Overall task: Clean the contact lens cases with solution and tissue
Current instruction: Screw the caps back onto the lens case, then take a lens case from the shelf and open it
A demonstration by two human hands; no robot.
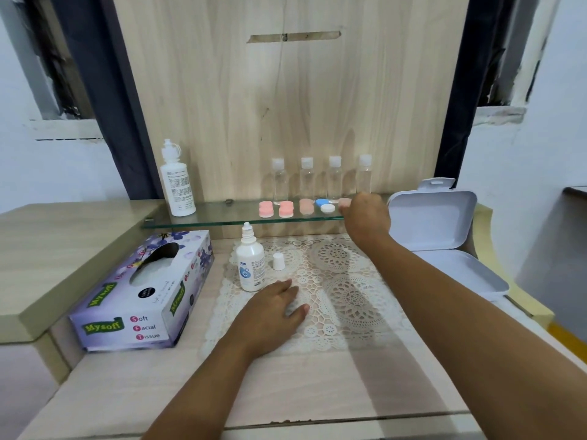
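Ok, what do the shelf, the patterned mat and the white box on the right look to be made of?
Shelf: clear glass, glossy, greenish edge, things show through. Mat: white openwork lace, possibly crochet or moulded vinyl; cannot tell which. White box: matte moulded plastic, by its rounded corners and hinged lid.

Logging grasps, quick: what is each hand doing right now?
Left hand: open, flat on the white lace mat.
Right hand: at the pale pink round lens case on the glass shelf; grip cannot be told.
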